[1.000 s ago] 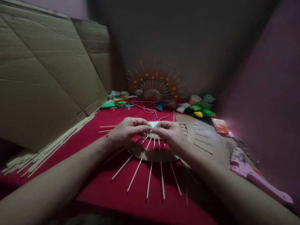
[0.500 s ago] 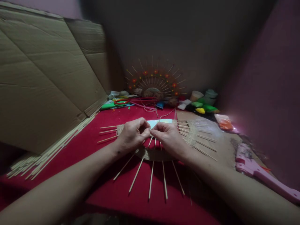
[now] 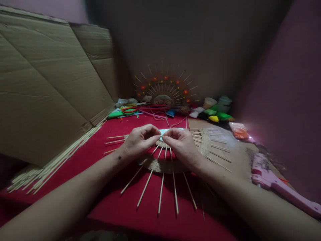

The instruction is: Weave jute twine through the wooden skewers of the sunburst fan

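A half-round piece of thin wooden sticks [image 3: 151,188] woven with twine bands [image 3: 163,166] lies flat in front of me. My left hand [image 3: 140,140] is closed in a pinch over its inner woven edge [image 3: 163,144]. Fingertip to fingertip with it, my right hand [image 3: 182,144] pinches too. Whatever small thing is between the fingertips is too small to make out. Behind them a pale blue sheet [image 3: 165,131] partly shows, and a loose strand of twine [image 3: 178,122] runs past it.
Red cloth [image 3: 100,174] covers the table. Loose sticks [image 3: 50,170] lie left beside large cardboard [image 3: 45,83]. A pink glue gun [image 3: 273,184] lies right. Behind are scissors [image 3: 130,109], coloured packets [image 3: 223,116] and a similar piece with red flowers [image 3: 165,78].
My hands have shifted slightly, with the fingers arched higher. More of the inner woven edge shows beneath them. Both hands keep pinching at the same spot.
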Motion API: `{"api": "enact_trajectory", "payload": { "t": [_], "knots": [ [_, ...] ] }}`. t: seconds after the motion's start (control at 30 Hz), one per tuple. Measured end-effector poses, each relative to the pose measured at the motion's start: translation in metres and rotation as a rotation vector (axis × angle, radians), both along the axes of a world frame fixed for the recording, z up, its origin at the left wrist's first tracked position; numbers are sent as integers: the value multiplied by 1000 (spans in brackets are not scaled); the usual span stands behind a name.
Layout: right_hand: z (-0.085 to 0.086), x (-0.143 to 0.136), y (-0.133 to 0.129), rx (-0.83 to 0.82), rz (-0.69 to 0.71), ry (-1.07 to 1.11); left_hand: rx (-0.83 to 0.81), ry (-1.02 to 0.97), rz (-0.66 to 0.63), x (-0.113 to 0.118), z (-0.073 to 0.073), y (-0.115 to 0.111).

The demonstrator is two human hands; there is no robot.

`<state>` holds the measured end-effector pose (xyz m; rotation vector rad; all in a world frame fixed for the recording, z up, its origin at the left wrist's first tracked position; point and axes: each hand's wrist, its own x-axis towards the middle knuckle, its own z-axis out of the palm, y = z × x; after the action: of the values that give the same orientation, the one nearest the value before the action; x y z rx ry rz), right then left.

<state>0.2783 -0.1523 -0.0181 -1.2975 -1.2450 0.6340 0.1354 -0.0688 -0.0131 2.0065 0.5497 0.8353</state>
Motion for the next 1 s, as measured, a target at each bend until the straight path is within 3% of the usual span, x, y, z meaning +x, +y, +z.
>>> {"api": "enact_trajectory", "payload": {
  "t": [0.1, 0.27, 0.4, 0.6, 0.8, 1.0],
  "knots": [
    [-2, 1, 1, 13, -32, -64, 47, -35, -22, -2, 5, -2],
    [-4, 1, -2, 79, -97, -283, 412, 16, 36, -3, 2, 0],
    [-8, 0, -3, 117, -148, -511, 485, 88, 20, -3, -4, 4],
    [-16, 1, -3, 140, -201, -788, 337, 154, -21, -3, -3, 5],
    [-15, 1, -4, 157, -191, -855, -112, 157, 8, -1, -1, -2],
    [-14, 0, -4, 187, -211, -858, 182, 67, 147, 4, -4, -9]
  ]
}}
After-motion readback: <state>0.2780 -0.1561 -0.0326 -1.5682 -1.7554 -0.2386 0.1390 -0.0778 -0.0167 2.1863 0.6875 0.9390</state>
